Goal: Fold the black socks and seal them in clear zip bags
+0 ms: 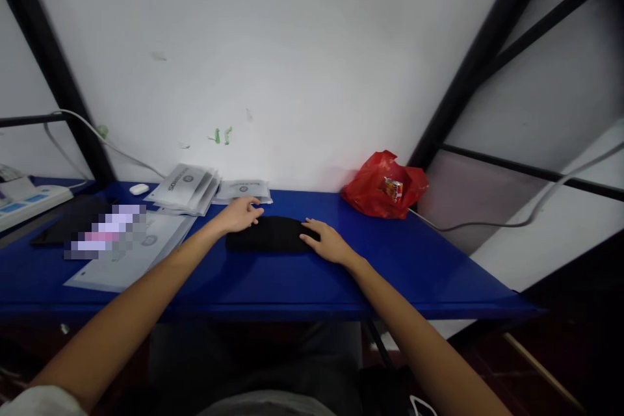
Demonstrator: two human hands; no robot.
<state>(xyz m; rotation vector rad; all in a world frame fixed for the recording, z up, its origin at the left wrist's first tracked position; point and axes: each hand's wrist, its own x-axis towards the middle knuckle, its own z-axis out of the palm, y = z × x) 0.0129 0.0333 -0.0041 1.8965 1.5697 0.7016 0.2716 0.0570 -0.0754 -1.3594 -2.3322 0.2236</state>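
Note:
A folded black cloth (270,234) lies flat on the blue table (302,279) in front of me. My left hand (241,213) rests at the cloth's far left corner, its fingers curled toward the edge and touching it. My right hand (325,240) lies flat on the cloth's right end with the fingers stretched out and spread. Neither hand lifts anything.
Clear plastic packets (188,187) are stacked at the back left, with another flat packet (131,253) nearer me. A red plastic bag (383,185) sits at the back right. A power strip (29,203) and a white cable lie at far left. Black frame bars flank the wall.

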